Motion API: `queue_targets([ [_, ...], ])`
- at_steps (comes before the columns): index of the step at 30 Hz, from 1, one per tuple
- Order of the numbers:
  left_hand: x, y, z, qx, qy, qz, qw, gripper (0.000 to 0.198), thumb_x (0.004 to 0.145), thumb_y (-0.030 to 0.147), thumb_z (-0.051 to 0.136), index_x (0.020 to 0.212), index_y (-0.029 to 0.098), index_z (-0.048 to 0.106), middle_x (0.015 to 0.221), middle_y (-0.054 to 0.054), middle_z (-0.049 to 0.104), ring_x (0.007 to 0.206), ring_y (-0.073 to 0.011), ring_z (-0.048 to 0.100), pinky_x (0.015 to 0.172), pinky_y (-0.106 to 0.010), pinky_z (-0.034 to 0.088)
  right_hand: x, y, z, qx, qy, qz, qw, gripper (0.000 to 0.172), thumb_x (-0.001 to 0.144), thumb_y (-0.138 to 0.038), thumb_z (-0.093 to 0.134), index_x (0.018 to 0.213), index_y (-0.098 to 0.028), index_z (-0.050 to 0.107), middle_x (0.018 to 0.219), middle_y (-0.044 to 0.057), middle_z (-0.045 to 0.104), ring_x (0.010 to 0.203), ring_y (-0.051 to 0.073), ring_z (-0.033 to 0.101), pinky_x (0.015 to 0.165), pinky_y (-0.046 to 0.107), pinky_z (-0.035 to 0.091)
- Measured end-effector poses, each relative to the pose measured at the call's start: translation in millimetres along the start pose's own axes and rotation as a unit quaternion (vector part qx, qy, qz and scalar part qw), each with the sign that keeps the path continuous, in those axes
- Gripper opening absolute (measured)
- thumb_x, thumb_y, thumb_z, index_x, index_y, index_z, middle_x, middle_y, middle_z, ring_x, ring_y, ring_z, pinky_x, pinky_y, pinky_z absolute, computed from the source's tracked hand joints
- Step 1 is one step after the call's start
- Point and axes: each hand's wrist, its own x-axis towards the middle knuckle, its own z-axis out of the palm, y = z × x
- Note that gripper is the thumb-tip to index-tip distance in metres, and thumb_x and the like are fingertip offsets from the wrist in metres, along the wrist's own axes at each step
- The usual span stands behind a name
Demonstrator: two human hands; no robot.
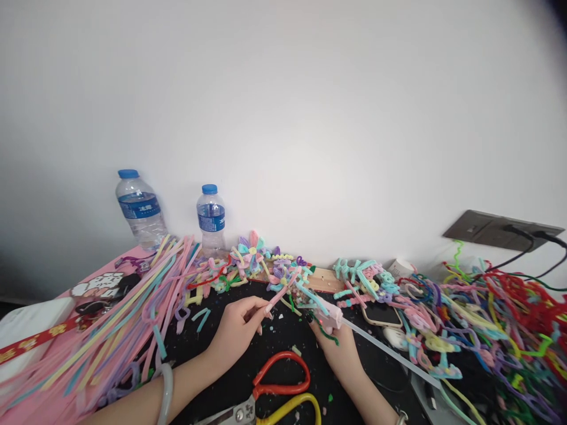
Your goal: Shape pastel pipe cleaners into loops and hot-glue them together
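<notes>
Ok, white wall (283, 88) fills the upper frame; black table (283, 345) sits below it, speckled with small offcuts; tangled pile of pipe cleaners (500, 330) covers the right side, reds and purples on top, under a wall socket (500, 230) with two black cables plugged in; bundle of straight pipe cleaners (115, 336) fans across the left side in pinks, yellows and blues; two water bottles (139, 209) with blue caps stand upright against the wall at back left, well apart from the hands; scissors (277, 392) with one red and one yellow loop lie at the near edge between the forearms, touching neither; left hand (237, 333) is centre-left, thumb and fingers pinched tight on a pink pipe cleaner (277, 298) that runs up and right toward the cluster of small flowers (252, 251) by the wall; right hand (339, 351) is just beside it, clenched round a pink glue gun (330, 316), nozzle aimed left at the pipe cleaner's upper end; cannot tell if the nozzle touches it; clear glue stick (390, 351) juts from the gun's back, slanting down-right; phone (381, 316) lies flat just behind the right hand; pale bangle (166, 392) sits on the left wrist.
</notes>
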Motion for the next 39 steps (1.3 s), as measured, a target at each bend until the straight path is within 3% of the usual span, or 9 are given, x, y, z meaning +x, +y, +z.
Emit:
queue_targets([
  [29, -1, -2, 0.1, 0.004, -0.003, 0.007, 1.000, 0.023, 0.084, 0.029, 0.050, 0.073, 0.016, 0.065, 0.063, -0.001, 0.062, 0.048, -0.0126, 0.054, 0.050, -0.021, 0.040, -1, 0, -1, -0.016, -0.029, -0.030, 0.999, 0.025, 0.081, -0.024, 0.057, 0.100, -0.017, 0.071, 0.098, 0.010, 0.074, 0.093, 0.031, 0.067, 0.082, 0.041, 0.053],
  [33, -1, -5, 0.6, 0.007, -0.005, 0.009, 1.000, 0.023, 0.084, 0.029, 0.049, 0.074, 0.016, 0.066, 0.066, -0.002, 0.063, 0.049, -0.0125, 0.054, 0.050, -0.021, 0.041, -4, 1, 0, -0.051, -0.062, -0.050, 0.996, 0.021, 0.080, -0.023, 0.056, 0.093, -0.020, 0.072, 0.093, 0.008, 0.074, 0.088, 0.028, 0.068, 0.078, 0.037, 0.055],
  [39, -1, -3, 1.2, 0.017, -0.001, 0.011, 1.000, 0.022, 0.083, 0.027, 0.050, 0.073, 0.016, 0.066, 0.063, -0.001, 0.062, 0.048, -0.0122, 0.054, 0.049, -0.021, 0.039, -9, 1, 3, -0.065, -0.076, -0.055, 0.993, 0.015, 0.077, -0.023, 0.057, 0.078, -0.023, 0.072, 0.075, 0.005, 0.072, 0.069, 0.025, 0.068, 0.060, 0.030, 0.056],
])
